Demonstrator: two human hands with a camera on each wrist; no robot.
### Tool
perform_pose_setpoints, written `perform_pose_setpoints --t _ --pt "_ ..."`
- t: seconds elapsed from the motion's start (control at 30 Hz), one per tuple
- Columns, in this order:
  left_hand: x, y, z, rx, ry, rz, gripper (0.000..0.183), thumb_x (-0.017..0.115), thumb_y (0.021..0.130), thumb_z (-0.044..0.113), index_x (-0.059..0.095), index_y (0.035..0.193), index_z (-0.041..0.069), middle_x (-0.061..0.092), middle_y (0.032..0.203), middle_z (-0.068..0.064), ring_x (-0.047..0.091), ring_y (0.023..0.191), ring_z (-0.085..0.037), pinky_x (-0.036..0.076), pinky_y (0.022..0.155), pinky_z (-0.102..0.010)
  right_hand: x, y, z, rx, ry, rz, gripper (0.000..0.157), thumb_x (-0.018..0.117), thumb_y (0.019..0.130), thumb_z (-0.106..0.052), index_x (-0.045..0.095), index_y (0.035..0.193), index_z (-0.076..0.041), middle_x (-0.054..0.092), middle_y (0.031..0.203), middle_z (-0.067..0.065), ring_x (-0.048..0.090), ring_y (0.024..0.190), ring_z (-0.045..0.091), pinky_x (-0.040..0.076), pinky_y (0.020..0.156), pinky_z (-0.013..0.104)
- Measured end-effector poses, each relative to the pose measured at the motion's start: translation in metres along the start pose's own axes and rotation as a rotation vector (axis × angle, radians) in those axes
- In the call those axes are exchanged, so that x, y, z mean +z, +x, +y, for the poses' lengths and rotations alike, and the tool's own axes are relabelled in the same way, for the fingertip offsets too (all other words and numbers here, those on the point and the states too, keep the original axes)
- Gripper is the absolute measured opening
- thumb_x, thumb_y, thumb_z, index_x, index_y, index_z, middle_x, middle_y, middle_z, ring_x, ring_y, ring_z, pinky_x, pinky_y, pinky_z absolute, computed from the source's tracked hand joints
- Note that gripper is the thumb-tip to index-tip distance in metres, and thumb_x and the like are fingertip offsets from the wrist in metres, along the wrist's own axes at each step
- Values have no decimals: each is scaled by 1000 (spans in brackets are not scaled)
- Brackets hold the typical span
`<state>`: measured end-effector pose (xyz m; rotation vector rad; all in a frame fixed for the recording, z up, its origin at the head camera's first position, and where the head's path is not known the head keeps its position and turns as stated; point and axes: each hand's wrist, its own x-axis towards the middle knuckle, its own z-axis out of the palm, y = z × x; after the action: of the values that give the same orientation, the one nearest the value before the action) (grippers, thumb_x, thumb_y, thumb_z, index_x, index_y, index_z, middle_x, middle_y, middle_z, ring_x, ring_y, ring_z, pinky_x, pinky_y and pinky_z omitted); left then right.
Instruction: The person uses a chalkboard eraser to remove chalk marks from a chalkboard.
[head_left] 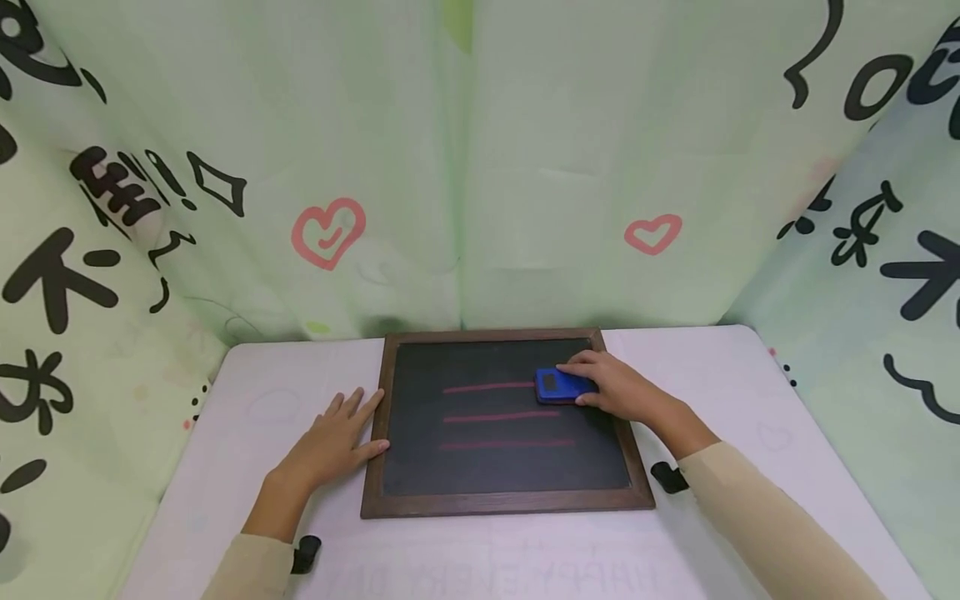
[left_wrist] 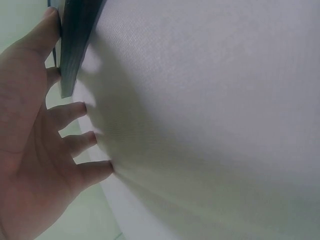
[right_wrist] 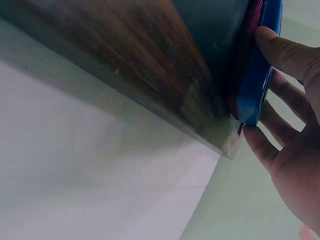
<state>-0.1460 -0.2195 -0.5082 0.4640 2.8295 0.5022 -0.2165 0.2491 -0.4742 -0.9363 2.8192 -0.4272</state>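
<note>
A wood-framed blackboard lies on the table with three red chalk-like lines across it. My right hand grips a blue board eraser over the right end of the top line. In the right wrist view the thumb and fingers hold the sides of the eraser, whose dark red underside faces the board. My left hand lies beside the left edge of the frame, thumb and index finger touching it. In the left wrist view the other fingertips of the left hand rest on the table.
The white table extends around the board on all sides. Pale green curtains with hearts and black characters stand behind and at both sides. Small black wrist devices show by the left sleeve and right sleeve.
</note>
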Motion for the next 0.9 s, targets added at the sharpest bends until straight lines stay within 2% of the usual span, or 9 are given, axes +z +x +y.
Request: perform_pose_setpoints --t 0.2,0.5,0.9 --pt "-2 -1 2 1 1 -7 83 63 100 52 27 165 15 27 166 -28 23 151 -58 29 112 -77 3 10 -9 6 -14 -23 56 77 94 -19 60 145 -5 60 139 20 58 125 41 51 102 56" --pt "-5 -1 3 5 0 -2 82 63 101 50 28 165 14 28 166 -29 23 150 -60 30 110 -78 8 36 -33 -4 -39 -74 58 76 96 -22 57 148 -7 58 142 17 57 127 38 50 104 54" --pt "-2 0 1 11 6 8 82 64 100 49 29 165 14 29 165 -29 24 149 -60 31 108 -80 22 85 -86 -51 -61 -127 60 73 98 -27 53 152 -11 56 147 12 55 131 35 47 109 51"
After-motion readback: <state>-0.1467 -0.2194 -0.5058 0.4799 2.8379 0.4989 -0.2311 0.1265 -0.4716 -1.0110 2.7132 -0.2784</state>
